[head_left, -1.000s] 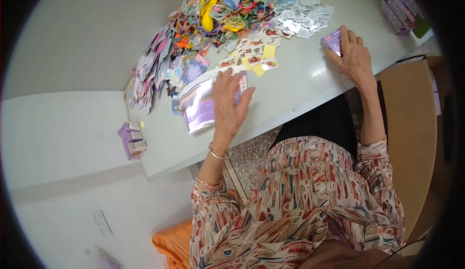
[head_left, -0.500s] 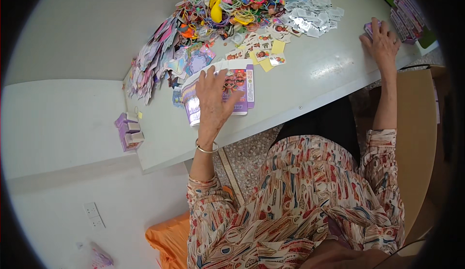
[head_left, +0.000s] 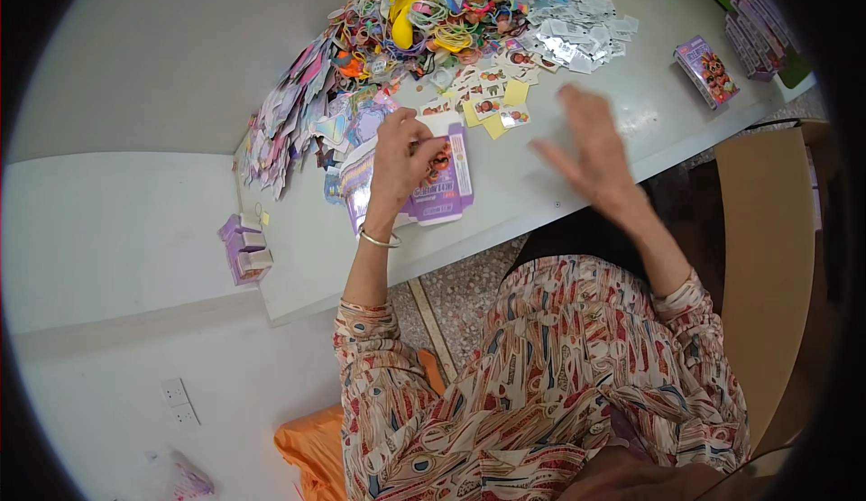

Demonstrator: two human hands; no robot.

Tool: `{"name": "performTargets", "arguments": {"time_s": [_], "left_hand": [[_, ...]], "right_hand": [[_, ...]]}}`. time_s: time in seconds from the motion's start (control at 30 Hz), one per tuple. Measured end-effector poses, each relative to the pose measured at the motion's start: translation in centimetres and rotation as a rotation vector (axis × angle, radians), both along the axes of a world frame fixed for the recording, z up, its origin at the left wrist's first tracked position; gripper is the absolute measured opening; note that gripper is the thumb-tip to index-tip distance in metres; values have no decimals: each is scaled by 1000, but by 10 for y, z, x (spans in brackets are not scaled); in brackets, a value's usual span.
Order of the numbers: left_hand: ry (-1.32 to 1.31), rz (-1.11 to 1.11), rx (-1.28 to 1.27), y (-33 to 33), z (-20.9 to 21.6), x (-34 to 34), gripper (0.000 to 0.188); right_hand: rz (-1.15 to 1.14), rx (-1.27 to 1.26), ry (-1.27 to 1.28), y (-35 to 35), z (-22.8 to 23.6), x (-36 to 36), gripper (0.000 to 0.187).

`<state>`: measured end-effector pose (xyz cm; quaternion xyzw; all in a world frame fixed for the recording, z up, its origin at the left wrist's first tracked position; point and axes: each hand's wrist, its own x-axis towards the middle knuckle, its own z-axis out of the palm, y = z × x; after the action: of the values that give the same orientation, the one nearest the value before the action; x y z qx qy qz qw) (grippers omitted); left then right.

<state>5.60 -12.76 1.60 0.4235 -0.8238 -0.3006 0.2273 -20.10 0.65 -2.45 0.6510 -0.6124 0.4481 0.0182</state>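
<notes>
Lying just left of the frame's centre, the flat purple cartons (head_left: 442, 196) sit directly under the left hand (head_left: 397, 163), which is clearly the nearer of the two. The printed panel's long side appears to run up and down the picture, leaning slightly, though the hand covers much of it. The left hand's fingers and thumb curl narrowly toward each other over the upper part of the cartons; whether they pinch an edge I cannot tell. Right of them, apart from the cartons, the right hand (head_left: 595, 154) is blurred, thumb and fingers spread wide with nothing seen in its grasp, so the cartons lie to its left and a little lower in the frame. Yellow slips (head_left: 516, 93) lie between the hands, higher up; a closed purple box (head_left: 706, 72) rests at upper right.
</notes>
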Motion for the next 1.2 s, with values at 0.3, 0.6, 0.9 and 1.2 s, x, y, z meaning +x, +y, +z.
{"name": "performTargets", "arguments": {"time_s": [0.3, 0.6, 0.9, 1.2], "left_hand": [[214, -1, -100, 31, 5, -88, 19], [609, 55, 279, 61, 1, -103, 22], [676, 39, 437, 70, -24, -85, 40], [581, -116, 628, 48, -19, -83, 46]], "right_hand": [[20, 187, -195, -8, -1, 55, 110], [17, 334, -409, -10, 5, 23, 82], [339, 441, -700, -10, 1, -5, 55], [461, 518, -622, -10, 7, -26, 56]]}}
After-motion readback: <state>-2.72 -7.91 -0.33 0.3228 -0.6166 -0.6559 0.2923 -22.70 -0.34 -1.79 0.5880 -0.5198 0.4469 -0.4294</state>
